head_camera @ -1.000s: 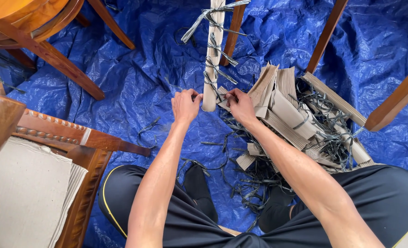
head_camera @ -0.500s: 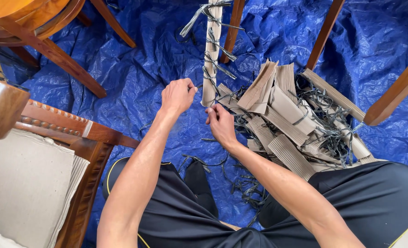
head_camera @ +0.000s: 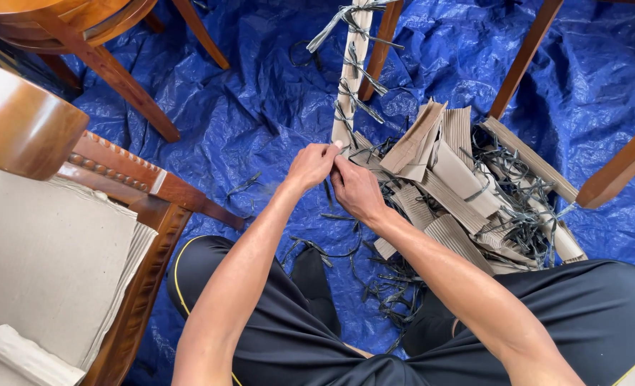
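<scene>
Blue plastic tarpaulin (head_camera: pixel 260 107) is seen spread over the floor, creased throughout, with every other item resting on it. A person is seated on it, viewed from above, in black trousers.

Left hand (head_camera: pixel 311 166): closed, fingertips pinched at the lower end of a cardboard-wrapped leg (head_camera: pixel 351 78). Whether it grips the wrapping itself or one of the thin dark straps (head_camera: pixel 360 100) bound around it cannot be told.

Right hand (head_camera: pixel 356 191): loosely curled, held just beside and touching the left hand at the same spot. What lies between its fingers is hidden by the left hand, so its hold cannot be told.

Wrapped leg: pale brown corrugated cardboard covers it, standing roughly upright and running from the hands to the top edge of the view. Dark straps cross it at several heights, with loose ends sticking out at the top.

Pile of stripped corrugated cardboard (head_camera: pixel 460 179): found directly to the right of the hands, in folded and curled pieces, tangled with cut dark straps (head_camera: pixel 524 214). More strap offcuts (head_camera: pixel 392 286) are scattered between the knees.

Bare wooden chair legs (head_camera: pixel 524 57) are noted at upper right and another set (head_camera: pixel 117 75) at upper left. A carved wooden chair with a beige cushion (head_camera: pixel 38 264) is recorded at the left edge, close to the left arm.
</scene>
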